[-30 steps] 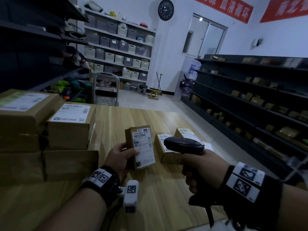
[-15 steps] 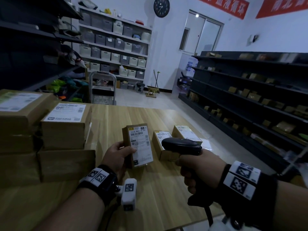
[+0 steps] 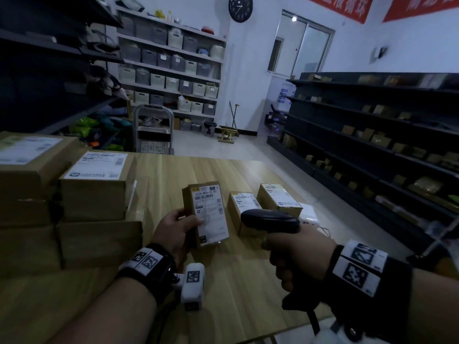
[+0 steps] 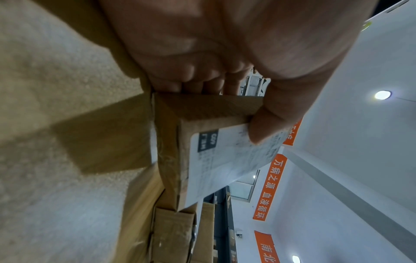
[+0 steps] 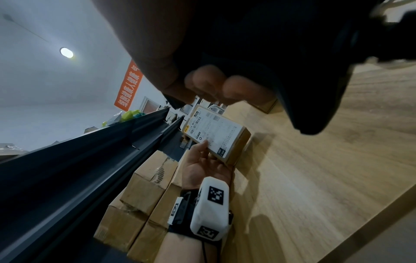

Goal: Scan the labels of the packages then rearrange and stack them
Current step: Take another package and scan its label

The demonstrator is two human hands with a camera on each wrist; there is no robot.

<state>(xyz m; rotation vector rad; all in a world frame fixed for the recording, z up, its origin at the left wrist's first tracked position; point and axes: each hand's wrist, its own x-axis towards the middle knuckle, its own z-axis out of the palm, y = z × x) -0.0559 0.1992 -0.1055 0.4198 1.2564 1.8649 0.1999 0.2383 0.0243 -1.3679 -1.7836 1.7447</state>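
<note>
1. Several big boxes (image 3: 96,192) are stacked on the left side of the table (image 3: 223,281)
2. Two small packages (image 3: 242,207) lie at the far right, side by side
3. Right hand (image 3: 300,256) is wrapped around the scanner (image 3: 270,219)
4. Left hand (image 3: 173,232) holds one package (image 3: 210,214) tilted up, thumb on its label, lower edge at the table

wall clock (image 3: 240,8), grey storage bins (image 3: 171,63)
</note>
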